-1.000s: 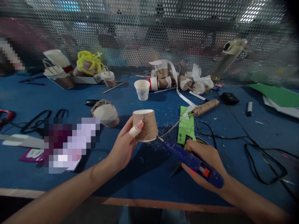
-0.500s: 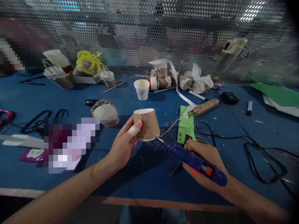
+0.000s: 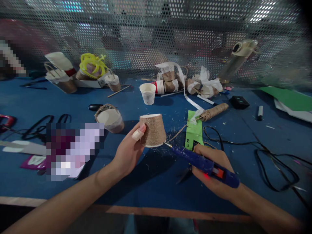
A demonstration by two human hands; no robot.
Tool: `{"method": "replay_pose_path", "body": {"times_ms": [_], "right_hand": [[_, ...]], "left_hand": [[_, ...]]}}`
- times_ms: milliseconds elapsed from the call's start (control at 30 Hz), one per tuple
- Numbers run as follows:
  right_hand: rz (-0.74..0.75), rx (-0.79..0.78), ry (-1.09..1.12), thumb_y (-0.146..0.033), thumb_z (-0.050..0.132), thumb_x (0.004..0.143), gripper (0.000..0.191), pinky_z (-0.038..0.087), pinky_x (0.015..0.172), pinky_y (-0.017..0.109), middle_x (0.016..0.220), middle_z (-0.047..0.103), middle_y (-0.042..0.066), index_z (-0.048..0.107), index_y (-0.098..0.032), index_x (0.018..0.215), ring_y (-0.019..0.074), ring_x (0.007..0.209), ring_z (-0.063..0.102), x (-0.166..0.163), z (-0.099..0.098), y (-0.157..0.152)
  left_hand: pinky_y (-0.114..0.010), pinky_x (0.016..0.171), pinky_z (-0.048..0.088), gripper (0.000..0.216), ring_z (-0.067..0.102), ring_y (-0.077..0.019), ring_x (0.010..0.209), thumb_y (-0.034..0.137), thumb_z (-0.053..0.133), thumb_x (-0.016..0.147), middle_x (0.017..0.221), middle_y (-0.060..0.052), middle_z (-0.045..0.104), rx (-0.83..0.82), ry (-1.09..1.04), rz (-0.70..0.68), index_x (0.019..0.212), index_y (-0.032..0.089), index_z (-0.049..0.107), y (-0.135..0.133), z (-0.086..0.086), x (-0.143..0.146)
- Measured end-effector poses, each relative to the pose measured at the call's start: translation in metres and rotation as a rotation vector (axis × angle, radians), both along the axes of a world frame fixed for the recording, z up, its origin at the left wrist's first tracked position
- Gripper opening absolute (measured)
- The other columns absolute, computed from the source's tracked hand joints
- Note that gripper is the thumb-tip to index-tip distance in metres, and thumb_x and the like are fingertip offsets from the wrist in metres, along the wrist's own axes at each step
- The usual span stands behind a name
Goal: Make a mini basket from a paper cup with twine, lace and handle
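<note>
My left hand (image 3: 129, 149) grips a paper cup (image 3: 153, 130) wrapped in brown twine, tilted, its thumb on the twine. The thumb wears a beige bandage. A blue hot glue gun (image 3: 195, 159) is in my right hand (image 3: 216, 159), with a red light glowing on its body. Its metal nozzle is at the cup's lower right edge, where a strand of twine (image 3: 179, 132) leads off toward the roll of twine (image 3: 214, 111). That roll lies beside a green paper strip (image 3: 194, 131). Behind the left hand stands a handled cup (image 3: 110, 119) with a white lining.
A plain white paper cup (image 3: 148, 93) stands farther back, near several decorated cups and white ribbon (image 3: 181, 73). Black cable (image 3: 258, 162) loops at the right. A perforated metal screen (image 3: 136, 42) borders the table's back. Dark scissors-like blades (image 3: 184, 175) lie beneath the glue gun.
The cup in my left hand has turned slightly, with less of its upper opening visible. My right hand and the glue gun have shifted a little to the right.
</note>
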State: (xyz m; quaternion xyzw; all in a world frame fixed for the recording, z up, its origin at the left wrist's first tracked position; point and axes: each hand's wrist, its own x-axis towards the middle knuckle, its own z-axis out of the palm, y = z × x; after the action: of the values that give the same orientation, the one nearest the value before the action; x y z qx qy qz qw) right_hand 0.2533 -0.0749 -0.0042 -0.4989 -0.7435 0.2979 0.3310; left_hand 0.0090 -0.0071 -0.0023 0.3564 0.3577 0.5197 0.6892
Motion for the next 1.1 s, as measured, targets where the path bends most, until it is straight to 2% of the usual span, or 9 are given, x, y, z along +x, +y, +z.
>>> {"method": "replay_pose_path", "body": {"times_ms": [200,367,533,600,667,733,800,933,1100], "right_hand": [[0.028,-0.04,0.053,-0.014,0.062,0.083,0.029,0.031,0.049,0.024,0.06,0.044,-0.007,0.038,-0.023,0.069,0.0092,0.049,0.042,-0.005,0.003,-0.001],[-0.023,-0.065,0.061,-0.012,0.06,0.081,0.027,0.031,0.049,0.025,0.059,0.044,-0.006,0.04,-0.023,0.067,0.0096,0.05,0.042,-0.005,0.005,0.0],[-0.082,-0.061,0.234,-0.011,0.059,0.084,0.021,0.038,0.047,0.026,0.056,0.047,-0.007,0.048,-0.023,0.07,0.0103,0.046,0.045,-0.003,0.007,0.002],[-0.13,0.004,0.311,-0.014,0.06,0.088,0.014,0.048,0.055,0.028,0.065,0.058,-0.003,0.056,-0.023,0.078,0.0136,0.056,0.058,-0.006,0.009,0.003],[-0.177,0.07,0.318,-0.018,0.063,0.09,0.011,0.057,0.069,0.031,0.086,0.069,0.001,0.063,-0.026,0.098,0.0186,0.076,0.069,-0.009,0.01,0.006],[-0.194,0.115,0.278,-0.022,0.07,0.088,0.033,0.059,0.08,0.034,0.104,0.071,0.002,0.062,-0.03,0.118,0.0215,0.093,0.071,-0.012,0.009,0.008],[-0.191,0.133,0.254,-0.026,0.077,0.083,0.045,0.06,0.085,0.032,0.11,0.07,0.0,0.06,-0.033,0.124,0.0213,0.097,0.07,-0.014,0.004,0.011],[-0.197,0.092,0.281,-0.027,0.079,0.083,0.04,0.061,0.08,0.027,0.105,0.072,-0.002,0.062,-0.032,0.12,0.0182,0.093,0.072,-0.016,-0.008,0.015],[-0.151,0.07,0.28,-0.025,0.075,0.087,0.016,0.062,0.079,0.026,0.107,0.074,0.001,0.068,-0.027,0.101,0.0185,0.099,0.073,-0.016,-0.008,0.014]], "left_hand": [[-0.041,0.099,0.054,0.036,0.065,-0.0301,0.116,0.043,0.067,0.09,0.114,-0.008,0.074,-0.013,0.018,0.001,0.119,0.022,0.071,0.0,-0.004,-0.002],[-0.041,0.099,0.053,0.032,0.066,-0.0306,0.114,0.042,0.07,0.088,0.109,-0.007,0.076,-0.021,-0.012,0.007,0.112,0.021,0.074,0.002,-0.001,-0.001],[-0.043,0.101,0.052,0.028,0.066,-0.0321,0.114,0.042,0.07,0.088,0.103,-0.007,0.077,-0.043,-0.042,-0.013,0.105,0.021,0.076,0.002,0.001,0.0],[-0.043,0.102,0.051,0.028,0.066,-0.0322,0.115,0.041,0.07,0.088,0.104,-0.008,0.077,-0.049,-0.05,-0.054,0.105,0.02,0.076,0.001,0.001,0.001],[-0.042,0.102,0.05,0.028,0.066,-0.0316,0.115,0.04,0.071,0.088,0.107,-0.008,0.077,-0.06,-0.047,-0.099,0.107,0.019,0.075,0.0,0.001,0.003],[-0.039,0.103,0.05,0.029,0.066,-0.0298,0.115,0.037,0.071,0.089,0.111,-0.008,0.076,-0.084,-0.035,-0.134,0.111,0.019,0.074,-0.001,0.003,0.005],[-0.034,0.101,0.05,0.028,0.066,-0.027,0.115,0.034,0.072,0.089,0.115,-0.007,0.076,-0.116,-0.024,-0.151,0.112,0.019,0.073,-0.002,0.005,0.006],[-0.026,0.09,0.052,0.026,0.069,-0.0225,0.109,0.033,0.075,0.087,0.111,-0.005,0.077,-0.147,-0.027,-0.16,0.109,0.02,0.074,-0.004,0.007,0.007],[-0.026,0.091,0.051,0.027,0.068,-0.021,0.109,0.032,0.075,0.087,0.111,-0.004,0.076,-0.15,-0.003,-0.136,0.111,0.021,0.073,-0.002,0.006,0.007]]}}
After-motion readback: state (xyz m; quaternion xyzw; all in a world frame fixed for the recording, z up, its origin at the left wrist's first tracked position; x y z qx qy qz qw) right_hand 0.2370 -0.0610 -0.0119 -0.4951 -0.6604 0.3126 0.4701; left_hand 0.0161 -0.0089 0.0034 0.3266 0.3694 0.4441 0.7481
